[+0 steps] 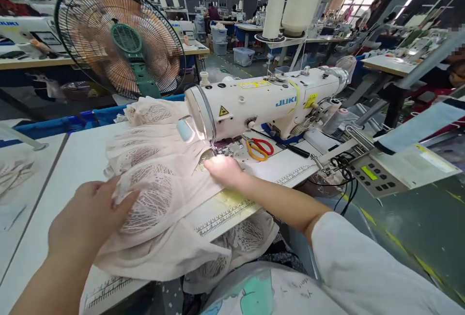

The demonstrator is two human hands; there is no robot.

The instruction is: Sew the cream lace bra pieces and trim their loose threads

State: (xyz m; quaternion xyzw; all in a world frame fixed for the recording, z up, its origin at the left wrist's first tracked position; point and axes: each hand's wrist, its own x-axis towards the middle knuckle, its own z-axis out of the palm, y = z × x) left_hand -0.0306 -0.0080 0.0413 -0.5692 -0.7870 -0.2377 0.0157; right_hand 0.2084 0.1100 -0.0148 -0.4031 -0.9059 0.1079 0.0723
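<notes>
A beige bra with lace-patterned cups lies across the white sewing table, its fabric running up to the needle area of the white sewing machine. My left hand is closed on the left edge of a lace cup, thumb and fingers pinching it. Right beside the presser foot, my right hand is closed with curled fingers on the fabric; its fingertips are partly hidden. More beige bras lie bunched behind, and others hang over the table's front edge.
Orange and red-handled snips lie under the machine arm, near a black-handled tool. A control panel juts out at the right. A large fan stands behind the table, and thread cones rise above the machine.
</notes>
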